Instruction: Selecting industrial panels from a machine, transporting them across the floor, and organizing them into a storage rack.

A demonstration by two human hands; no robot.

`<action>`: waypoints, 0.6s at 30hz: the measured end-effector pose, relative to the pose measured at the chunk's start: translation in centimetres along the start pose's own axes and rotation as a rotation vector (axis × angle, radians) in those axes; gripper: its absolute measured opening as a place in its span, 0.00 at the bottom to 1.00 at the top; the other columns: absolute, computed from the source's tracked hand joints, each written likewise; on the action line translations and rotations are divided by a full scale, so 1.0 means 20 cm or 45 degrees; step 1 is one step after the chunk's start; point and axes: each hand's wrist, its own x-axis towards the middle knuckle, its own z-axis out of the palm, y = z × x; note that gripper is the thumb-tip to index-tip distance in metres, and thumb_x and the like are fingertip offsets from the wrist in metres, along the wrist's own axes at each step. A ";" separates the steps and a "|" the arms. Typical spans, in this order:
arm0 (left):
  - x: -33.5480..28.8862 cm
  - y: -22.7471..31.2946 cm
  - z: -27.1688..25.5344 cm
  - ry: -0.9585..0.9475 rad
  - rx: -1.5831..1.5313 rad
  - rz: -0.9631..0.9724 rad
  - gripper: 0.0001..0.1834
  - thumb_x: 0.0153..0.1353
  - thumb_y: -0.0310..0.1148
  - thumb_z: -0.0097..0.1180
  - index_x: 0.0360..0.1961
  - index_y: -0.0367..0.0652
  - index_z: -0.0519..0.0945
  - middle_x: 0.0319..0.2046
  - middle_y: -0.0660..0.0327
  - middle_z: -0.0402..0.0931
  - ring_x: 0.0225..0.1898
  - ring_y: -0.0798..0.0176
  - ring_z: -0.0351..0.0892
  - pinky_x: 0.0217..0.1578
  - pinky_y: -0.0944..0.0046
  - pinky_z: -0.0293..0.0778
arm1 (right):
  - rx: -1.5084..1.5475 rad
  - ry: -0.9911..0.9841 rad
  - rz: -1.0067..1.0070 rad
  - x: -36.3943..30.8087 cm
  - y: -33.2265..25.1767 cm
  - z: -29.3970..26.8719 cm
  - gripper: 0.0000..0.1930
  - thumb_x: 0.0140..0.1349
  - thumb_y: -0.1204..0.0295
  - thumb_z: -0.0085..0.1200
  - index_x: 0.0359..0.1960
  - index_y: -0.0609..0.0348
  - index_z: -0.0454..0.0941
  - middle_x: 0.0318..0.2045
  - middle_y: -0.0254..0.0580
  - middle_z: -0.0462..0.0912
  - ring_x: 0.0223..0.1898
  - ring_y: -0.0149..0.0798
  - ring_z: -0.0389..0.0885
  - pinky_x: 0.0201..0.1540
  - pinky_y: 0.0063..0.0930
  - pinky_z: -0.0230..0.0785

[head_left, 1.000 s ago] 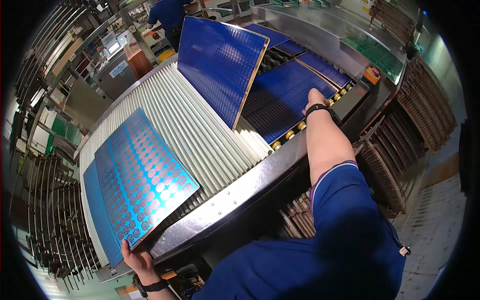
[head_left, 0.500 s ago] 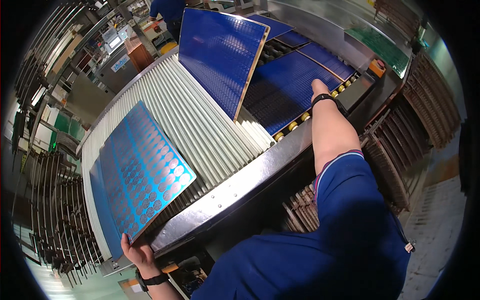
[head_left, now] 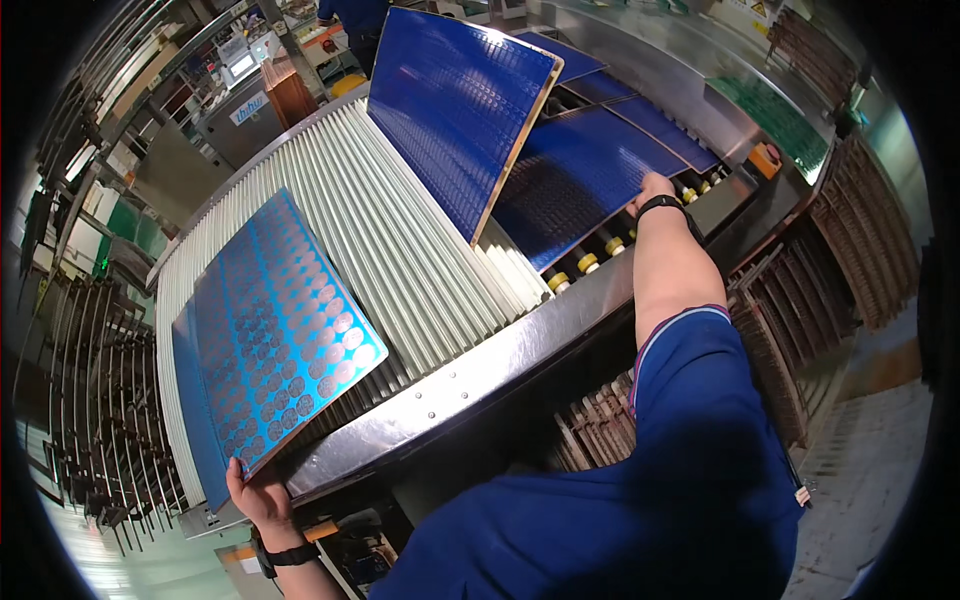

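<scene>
At the lower left, my left hand (head_left: 262, 497) pinches the near corner of a light blue panel (head_left: 290, 330) printed with rows of pale circles, the thumb on top and the fingers partly hidden below. This panel lies slanted over white rollers. My right hand (head_left: 652, 190) is closed at the near edge of a dark blue panel (head_left: 580, 180) lying flat at the right; the fingertips are hidden under it. Between my hands, a larger dark blue panel (head_left: 460, 110) with a pale edge stands tilted up on the rollers, touched by neither hand.
The white roller bed (head_left: 350, 220) ends at a metal rail (head_left: 440, 395) on my side. Yellow-ringed rollers (head_left: 588, 263) show beside the flat panel. An orange box (head_left: 765, 158) sits on the right end. Brown racks (head_left: 860, 220) stand at the right. Another person (head_left: 360, 25) is at the far side.
My right hand has closed on the flat dark blue panel's edge, and that edge has shifted slightly away from the yellow-ringed rollers. My left hand keeps the light blue panel's corner.
</scene>
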 end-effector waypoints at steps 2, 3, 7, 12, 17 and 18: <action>0.00 0.01 -0.04 -0.040 0.014 0.009 0.19 0.69 0.36 0.45 0.54 0.35 0.73 0.54 0.54 0.76 0.56 0.55 0.73 0.61 0.51 0.64 | 0.166 0.149 -0.132 0.09 -0.02 0.02 0.14 0.68 0.74 0.36 0.48 0.59 0.74 0.38 0.47 0.83 0.34 0.47 0.85 0.34 0.51 0.80; 0.01 0.00 -0.06 -0.047 0.002 0.014 0.19 0.69 0.36 0.45 0.54 0.35 0.73 0.54 0.54 0.76 0.56 0.55 0.73 0.61 0.51 0.64 | 0.195 0.205 -0.265 0.13 -0.05 -0.03 0.15 0.65 0.76 0.40 0.52 0.61 0.73 0.44 0.50 0.81 0.37 0.48 0.85 0.37 0.49 0.80; -0.02 0.03 -0.08 -0.037 0.032 0.015 0.19 0.69 0.36 0.45 0.55 0.35 0.72 0.55 0.54 0.75 0.57 0.54 0.72 0.61 0.52 0.64 | 0.331 0.322 -0.237 -0.16 -0.12 -0.02 0.21 0.61 0.81 0.42 0.57 0.66 0.71 0.53 0.53 0.77 0.43 0.48 0.83 0.45 0.41 0.80; -0.01 0.01 -0.05 0.023 0.041 0.049 0.20 0.69 0.36 0.45 0.56 0.34 0.72 0.56 0.54 0.75 0.58 0.54 0.72 0.62 0.52 0.63 | 0.695 0.064 -0.365 -0.30 -0.16 -0.01 0.17 0.62 0.85 0.36 0.50 0.65 0.74 0.46 0.51 0.80 0.42 0.50 0.84 0.41 0.49 0.82; 0.01 0.00 -0.08 -0.012 0.046 0.066 0.21 0.69 0.36 0.44 0.57 0.33 0.71 0.57 0.53 0.74 0.59 0.54 0.70 0.64 0.52 0.61 | 0.755 0.023 -0.374 -0.32 -0.18 -0.02 0.17 0.61 0.85 0.36 0.46 0.63 0.76 0.42 0.49 0.82 0.37 0.48 0.85 0.34 0.47 0.84; 0.00 0.00 -0.06 -0.006 0.043 0.072 0.21 0.69 0.36 0.44 0.57 0.33 0.71 0.57 0.53 0.74 0.59 0.54 0.70 0.64 0.52 0.61 | 0.730 0.013 -0.370 -0.34 -0.17 -0.01 0.16 0.63 0.82 0.37 0.49 0.61 0.75 0.45 0.49 0.81 0.39 0.50 0.85 0.35 0.48 0.84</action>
